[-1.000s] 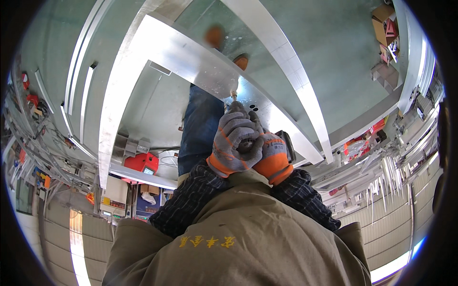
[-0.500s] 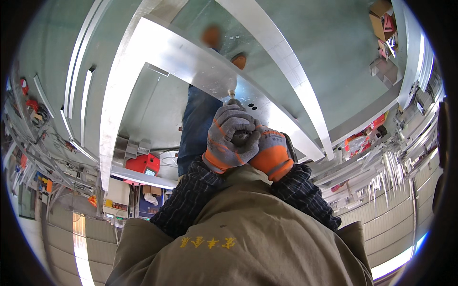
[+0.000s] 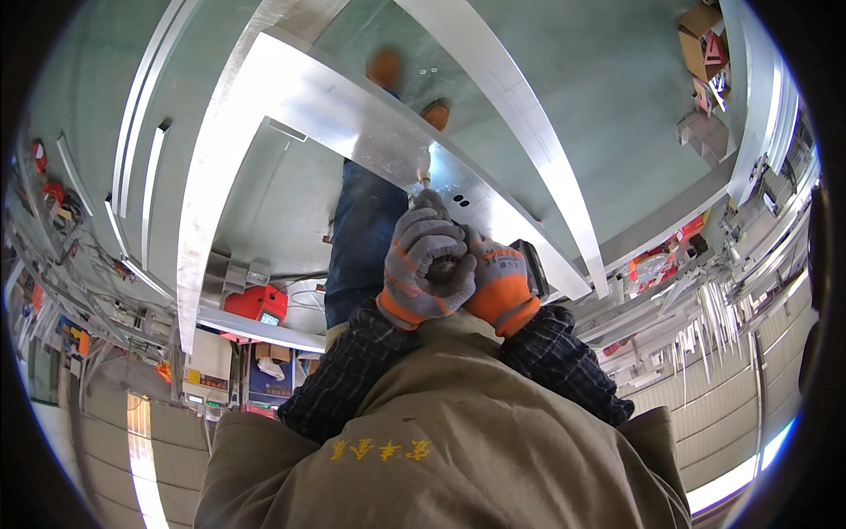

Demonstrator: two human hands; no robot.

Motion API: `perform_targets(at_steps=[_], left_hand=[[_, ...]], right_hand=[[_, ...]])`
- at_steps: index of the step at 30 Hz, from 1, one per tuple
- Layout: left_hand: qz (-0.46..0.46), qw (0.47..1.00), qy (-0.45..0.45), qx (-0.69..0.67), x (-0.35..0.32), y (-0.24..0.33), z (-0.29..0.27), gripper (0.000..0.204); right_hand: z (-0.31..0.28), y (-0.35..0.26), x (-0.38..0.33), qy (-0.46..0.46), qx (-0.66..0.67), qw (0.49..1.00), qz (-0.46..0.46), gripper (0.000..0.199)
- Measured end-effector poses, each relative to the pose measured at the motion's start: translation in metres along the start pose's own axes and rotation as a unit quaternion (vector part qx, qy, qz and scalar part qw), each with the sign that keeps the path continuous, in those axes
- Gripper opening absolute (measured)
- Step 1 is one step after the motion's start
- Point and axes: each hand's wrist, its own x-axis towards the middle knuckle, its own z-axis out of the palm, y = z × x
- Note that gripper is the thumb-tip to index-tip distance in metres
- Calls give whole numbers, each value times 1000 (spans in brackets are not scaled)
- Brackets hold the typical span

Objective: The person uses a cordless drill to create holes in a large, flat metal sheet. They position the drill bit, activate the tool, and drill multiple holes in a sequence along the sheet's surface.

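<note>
Both my hands, in grey and orange work gloves, are closed round a dark cordless drill (image 3: 445,267). My left hand (image 3: 421,264) wraps its body, and my right hand (image 3: 500,275) is on the grip side, beside a dark battery (image 3: 534,266). Most of the drill is hidden behind the gloves. Its brass-coloured bit (image 3: 425,179) points away from me onto a wide shiny metal profile (image 3: 352,115), where a bright light spot falls. Whether the bit is in the metal I cannot tell. Two dark round holes (image 3: 461,201) lie just right of the bit.
A curved-looking metal bar (image 3: 529,123) runs beyond the profile, and another long bar (image 3: 220,150) joins at left. A person's leg in blue trousers (image 3: 357,229) shows below the profile. A red machine (image 3: 257,304) stands at lower left, an open cardboard box (image 3: 701,40) at far right.
The drill has turned slightly, showing more of its battery beside my right hand. My hands keep their hold, and the whole view has shifted a little.
</note>
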Motion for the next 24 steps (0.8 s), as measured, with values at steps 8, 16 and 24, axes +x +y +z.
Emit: perform_targets(at_steps=[8,16,24], left_hand=[[4,999,-6,37,-12,1,9,28],[3,999,-10,34,-10,2,10,28],[6,1000,-11,26,-7,5,10,29]], right_hand=[[46,30,0,94,126,987,-41,63],[28,20,-4,85,97,991,-25,58],[32,20,-7,95,72,993,-22,53]])
